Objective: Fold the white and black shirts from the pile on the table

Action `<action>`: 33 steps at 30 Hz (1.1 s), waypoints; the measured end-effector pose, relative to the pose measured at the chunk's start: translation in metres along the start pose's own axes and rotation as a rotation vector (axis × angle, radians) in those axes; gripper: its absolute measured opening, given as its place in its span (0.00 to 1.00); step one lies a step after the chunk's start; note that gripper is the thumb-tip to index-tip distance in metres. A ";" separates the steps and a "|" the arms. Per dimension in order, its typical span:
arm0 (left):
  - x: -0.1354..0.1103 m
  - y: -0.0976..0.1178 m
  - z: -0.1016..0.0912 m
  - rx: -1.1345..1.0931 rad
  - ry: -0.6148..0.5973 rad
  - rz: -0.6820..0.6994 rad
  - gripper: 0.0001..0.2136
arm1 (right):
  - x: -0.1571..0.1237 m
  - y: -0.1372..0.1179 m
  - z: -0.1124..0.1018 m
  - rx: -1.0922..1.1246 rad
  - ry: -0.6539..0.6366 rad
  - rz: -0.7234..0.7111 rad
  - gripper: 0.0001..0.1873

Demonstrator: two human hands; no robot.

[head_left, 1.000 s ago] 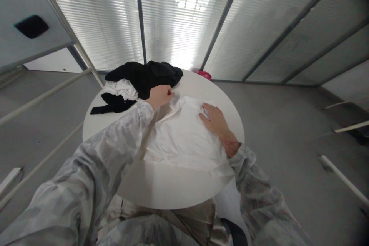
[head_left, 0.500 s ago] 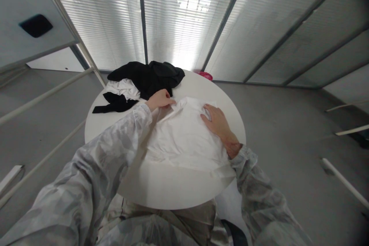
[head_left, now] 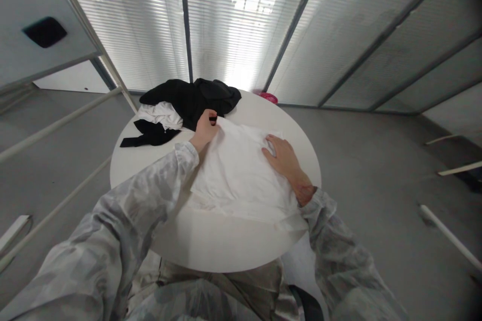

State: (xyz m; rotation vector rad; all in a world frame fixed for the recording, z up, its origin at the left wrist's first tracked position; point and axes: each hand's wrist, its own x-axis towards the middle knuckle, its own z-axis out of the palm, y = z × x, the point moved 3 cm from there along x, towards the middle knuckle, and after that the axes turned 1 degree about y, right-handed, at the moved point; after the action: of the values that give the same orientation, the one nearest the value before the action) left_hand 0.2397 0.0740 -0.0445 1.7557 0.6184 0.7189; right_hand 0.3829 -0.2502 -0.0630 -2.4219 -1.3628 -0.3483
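Observation:
A white cloth garment (head_left: pixel 241 170), with creases near its lower edge, lies spread on a round white table (head_left: pixel 188 251). At its far left corner, my left hand (head_left: pixel 205 128) pinches the fabric between thumb and fingers and draws that corner taut. My right hand (head_left: pixel 282 158) rests on the garment's right side, thumb and fingers apart, with a small ruck of cloth between them. The kind of garment cannot be made out.
Black clothes (head_left: pixel 192 98) lie heaped at the table's far left, with a crumpled white cloth (head_left: pixel 161 114) among them. A red item (head_left: pixel 269 98) shows behind the table's far edge. White metal rails (head_left: pixel 60 125) stand to the left; glass panels with blinds (head_left: pixel 241 35) stand behind.
My left hand has moved up and left with the garment's corner, and the folded-over edge there now lies flatter. My right hand has stayed in place.

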 end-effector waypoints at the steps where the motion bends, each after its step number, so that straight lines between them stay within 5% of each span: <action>1: -0.004 0.000 -0.001 0.075 -0.009 0.080 0.26 | 0.000 0.000 0.000 -0.002 -0.003 -0.001 0.32; 7: -0.036 0.022 -0.008 0.418 -0.111 0.419 0.23 | -0.003 -0.001 0.001 -0.007 -0.043 -0.003 0.34; 11: -0.074 0.037 -0.004 0.496 -0.547 0.600 0.27 | -0.004 0.000 0.005 -0.025 -0.095 -0.023 0.37; 14: -0.100 0.031 -0.008 0.492 -0.764 0.586 0.32 | -0.005 0.002 0.008 -0.033 -0.122 -0.034 0.40; 18: -0.119 0.022 -0.023 0.460 -0.788 0.586 0.35 | -0.006 0.007 0.012 -0.051 -0.135 0.000 0.42; 27: -0.153 0.017 -0.042 0.568 -0.934 0.857 0.54 | 0.003 0.012 0.006 -0.107 -0.214 0.114 0.47; 33: -0.166 0.016 -0.045 0.533 -0.986 0.934 0.53 | 0.004 0.015 0.007 -0.096 -0.226 0.140 0.48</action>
State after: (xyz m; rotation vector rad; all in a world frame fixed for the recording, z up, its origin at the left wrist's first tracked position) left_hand 0.0949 -0.0202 -0.0459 2.5848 -0.8103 0.1685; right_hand 0.3984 -0.2517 -0.0710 -2.6866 -1.2807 -0.1099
